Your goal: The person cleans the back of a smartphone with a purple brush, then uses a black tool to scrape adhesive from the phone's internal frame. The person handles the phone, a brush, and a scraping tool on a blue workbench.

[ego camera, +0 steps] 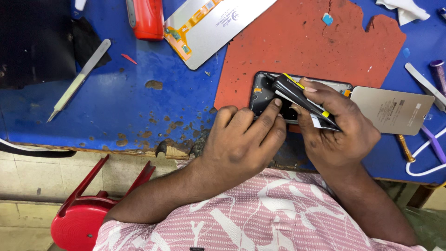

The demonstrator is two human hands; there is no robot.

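Note:
An opened black phone body (263, 91) lies on a worn red mat (297, 42) near the table's front edge. My left hand (241, 139) rests on the phone's near left side, fingertips pressing on it. My right hand (341, 125) holds a black glue tube with a yellow band (297, 94), its nozzle pointing up-left over the phone's upper left corner. A grey display panel (392, 110) lies just right of the phone, partly behind my right hand.
Another display panel with an orange flex cable (204, 23) lies at the top centre beside a red tool (147, 17). Tweezers (79, 80) lie at left, more tools (425, 83) and a white cable (420, 151) at right. A red stool (88, 209) stands below the blue table (116, 102).

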